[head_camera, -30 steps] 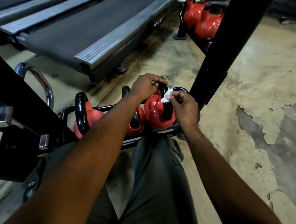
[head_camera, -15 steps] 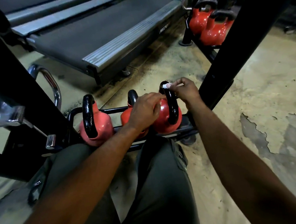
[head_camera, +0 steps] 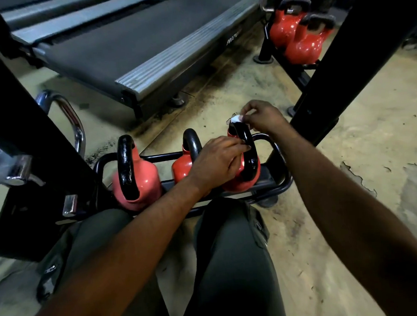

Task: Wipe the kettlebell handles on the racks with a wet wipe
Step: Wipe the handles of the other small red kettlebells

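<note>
The right hand [head_camera: 265,117] pinches a small white wet wipe [head_camera: 236,119] between thumb and fingertips, held against the far top of the black handle [head_camera: 248,155] of the right kettlebell [head_camera: 238,185]. The left hand [head_camera: 217,163] curls its fingers round that same handle, lower on its near side. The right kettlebell sits at the right end of the rack [head_camera: 158,157]. The middle kettlebell [head_camera: 180,168] and left kettlebell [head_camera: 145,181] stand to its left, with a treadmill [head_camera: 134,40] beyond it.
</note>
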A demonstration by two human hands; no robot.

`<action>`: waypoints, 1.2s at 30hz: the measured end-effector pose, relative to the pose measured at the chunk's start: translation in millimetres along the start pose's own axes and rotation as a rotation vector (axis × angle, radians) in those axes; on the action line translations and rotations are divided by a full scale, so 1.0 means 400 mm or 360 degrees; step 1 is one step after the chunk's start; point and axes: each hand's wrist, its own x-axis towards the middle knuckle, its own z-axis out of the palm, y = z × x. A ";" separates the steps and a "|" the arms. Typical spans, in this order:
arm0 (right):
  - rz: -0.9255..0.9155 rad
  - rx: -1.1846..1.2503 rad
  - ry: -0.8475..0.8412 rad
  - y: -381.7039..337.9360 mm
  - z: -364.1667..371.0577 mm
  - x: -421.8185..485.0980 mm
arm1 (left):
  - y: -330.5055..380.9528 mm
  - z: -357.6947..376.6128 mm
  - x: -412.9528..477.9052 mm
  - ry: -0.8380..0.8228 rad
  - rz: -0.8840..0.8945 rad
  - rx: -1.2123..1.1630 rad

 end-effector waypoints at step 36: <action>0.0293 -0.0308 -0.0552 -0.071 -0.044 0.130 | -0.041 0.017 0.035 0.0027 0.0248 0.0173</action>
